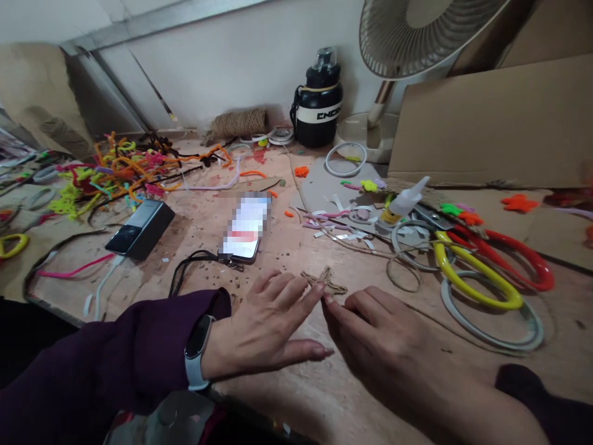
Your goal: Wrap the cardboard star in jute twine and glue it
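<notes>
A small star shape of brown twine [337, 287] lies on the worktable [296, 395] just beyond my fingertips. My left hand [273, 324] is spread over the table, palm down, with its index fingertip on the star's near edge and its thumb apart. From the right, my right hand [384, 334] meets it, fingers curled and closed at the star's lower edge. Its thumb is hidden, so the exact grip is partly covered. Loose twine [403, 275] curls across the table to the right of the star.
A phone [248, 228] lies beyond my left hand, a power bank [139, 228] farther left. Pipe cleaners [125, 167] heap at the back left. A glue bottle [403, 204], yellow ring [482, 281] and tape roll [491, 315] lie right. Behind stand a water bottle [319, 114] and fan [377, 133].
</notes>
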`<action>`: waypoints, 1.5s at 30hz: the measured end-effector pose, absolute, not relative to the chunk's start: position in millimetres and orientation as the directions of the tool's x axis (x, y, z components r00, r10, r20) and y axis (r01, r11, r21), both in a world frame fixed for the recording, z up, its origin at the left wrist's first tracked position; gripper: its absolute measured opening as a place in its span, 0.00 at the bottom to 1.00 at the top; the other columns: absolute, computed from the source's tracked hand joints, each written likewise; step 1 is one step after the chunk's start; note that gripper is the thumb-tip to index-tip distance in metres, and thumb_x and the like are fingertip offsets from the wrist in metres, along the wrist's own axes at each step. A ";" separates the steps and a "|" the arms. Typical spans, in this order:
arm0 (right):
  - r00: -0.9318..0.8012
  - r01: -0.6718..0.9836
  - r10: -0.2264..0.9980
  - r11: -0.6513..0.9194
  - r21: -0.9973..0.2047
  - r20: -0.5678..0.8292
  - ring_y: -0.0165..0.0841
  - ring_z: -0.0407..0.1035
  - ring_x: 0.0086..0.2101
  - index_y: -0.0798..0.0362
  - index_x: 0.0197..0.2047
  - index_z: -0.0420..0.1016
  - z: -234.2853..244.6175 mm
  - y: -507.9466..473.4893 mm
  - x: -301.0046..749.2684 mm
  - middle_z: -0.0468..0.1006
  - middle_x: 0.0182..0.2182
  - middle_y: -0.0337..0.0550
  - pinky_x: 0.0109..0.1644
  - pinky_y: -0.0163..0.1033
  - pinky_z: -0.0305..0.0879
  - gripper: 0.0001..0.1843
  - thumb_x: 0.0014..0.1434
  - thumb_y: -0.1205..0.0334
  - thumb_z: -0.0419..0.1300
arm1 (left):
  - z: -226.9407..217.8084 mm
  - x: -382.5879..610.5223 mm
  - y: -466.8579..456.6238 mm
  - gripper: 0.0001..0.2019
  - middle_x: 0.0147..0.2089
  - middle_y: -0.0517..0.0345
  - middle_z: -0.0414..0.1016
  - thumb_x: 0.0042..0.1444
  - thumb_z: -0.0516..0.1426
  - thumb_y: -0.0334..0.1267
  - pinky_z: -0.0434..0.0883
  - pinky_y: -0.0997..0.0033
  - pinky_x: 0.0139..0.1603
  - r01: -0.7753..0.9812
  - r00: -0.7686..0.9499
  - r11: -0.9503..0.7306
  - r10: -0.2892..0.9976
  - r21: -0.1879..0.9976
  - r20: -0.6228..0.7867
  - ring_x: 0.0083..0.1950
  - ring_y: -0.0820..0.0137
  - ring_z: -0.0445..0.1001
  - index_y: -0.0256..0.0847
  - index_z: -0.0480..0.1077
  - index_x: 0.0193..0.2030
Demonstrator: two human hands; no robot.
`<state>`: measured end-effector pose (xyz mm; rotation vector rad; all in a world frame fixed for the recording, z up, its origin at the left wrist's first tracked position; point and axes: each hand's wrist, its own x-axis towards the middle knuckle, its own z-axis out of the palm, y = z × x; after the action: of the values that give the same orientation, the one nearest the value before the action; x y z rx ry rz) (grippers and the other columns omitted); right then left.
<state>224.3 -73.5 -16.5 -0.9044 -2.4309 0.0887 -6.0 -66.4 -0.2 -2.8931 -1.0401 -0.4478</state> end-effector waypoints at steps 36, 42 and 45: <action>-0.628 0.588 0.566 0.795 -0.151 0.534 0.33 0.63 0.29 0.59 0.46 0.73 -12.7 -73.9 222.7 0.73 0.28 0.44 0.33 0.40 0.61 0.09 0.62 0.74 0.58 | 2.8 -7.1 -64.9 0.35 0.58 0.48 0.72 0.68 0.44 0.62 0.56 0.58 0.62 0.618 0.778 -0.784 0.599 -0.060 0.191 0.58 0.59 0.66 0.35 0.60 0.68; -0.647 0.588 0.562 0.798 -0.133 0.515 0.33 0.61 0.29 0.61 0.43 0.74 -9.0 -77.4 220.4 0.72 0.27 0.44 0.32 0.41 0.60 0.07 0.61 0.74 0.57 | 3.4 -8.2 -65.8 0.39 0.60 0.45 0.70 0.66 0.41 0.65 0.56 0.55 0.62 0.642 0.753 -0.767 0.626 -0.018 0.202 0.58 0.58 0.66 0.32 0.59 0.68; -0.640 0.588 0.564 0.797 -0.140 0.521 0.33 0.60 0.28 0.60 0.41 0.74 -8.9 -77.7 219.7 0.71 0.27 0.43 0.31 0.40 0.59 0.07 0.61 0.74 0.57 | 0.9 -7.6 -66.0 0.38 0.59 0.46 0.71 0.66 0.41 0.66 0.57 0.56 0.62 0.632 0.762 -0.775 0.619 -0.006 0.189 0.58 0.58 0.66 0.35 0.62 0.66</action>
<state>219.7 -77.7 -8.9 -0.8531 -2.4275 -0.0567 -7.6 -66.0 0.9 -2.8833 -1.0249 -0.2720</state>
